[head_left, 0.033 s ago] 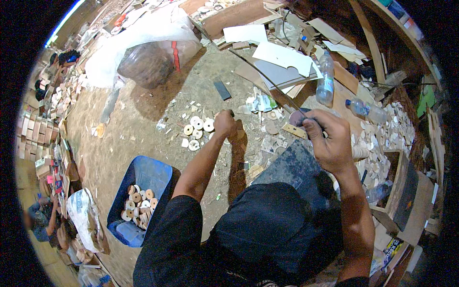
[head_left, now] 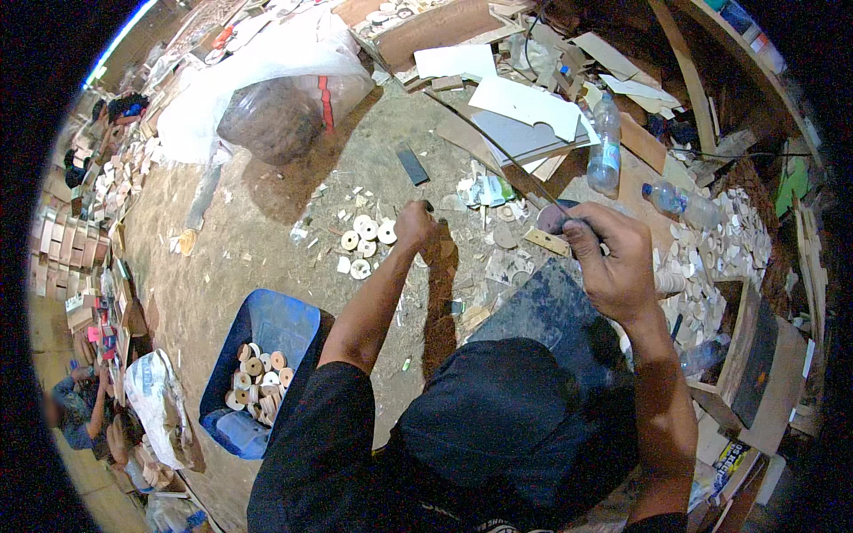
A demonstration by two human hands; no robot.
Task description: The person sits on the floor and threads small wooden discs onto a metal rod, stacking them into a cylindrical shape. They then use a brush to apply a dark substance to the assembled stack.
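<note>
My right hand is closed in a pinch at the near end of a long thin dark rod, which slants away to the far left. Just beside its fingertips are a purplish-grey disc and a small pale wood strip with holes. Fingers curled, my left hand hovers over or rests on the ground; something small and dark shows at its fingertips, too hidden to name. Left of it lie several pale wooden rings. A blue bin by my left arm contains more wooden rings.
A dark flat block lies beyond my left hand. White boards and plastic bottles are at the far right. A stuffed clear plastic bag stands far left. Another person sits at the left edge. Wood scraps heap up at right.
My left hand has shifted very slightly to the left. My right hand and the rod look the same.
</note>
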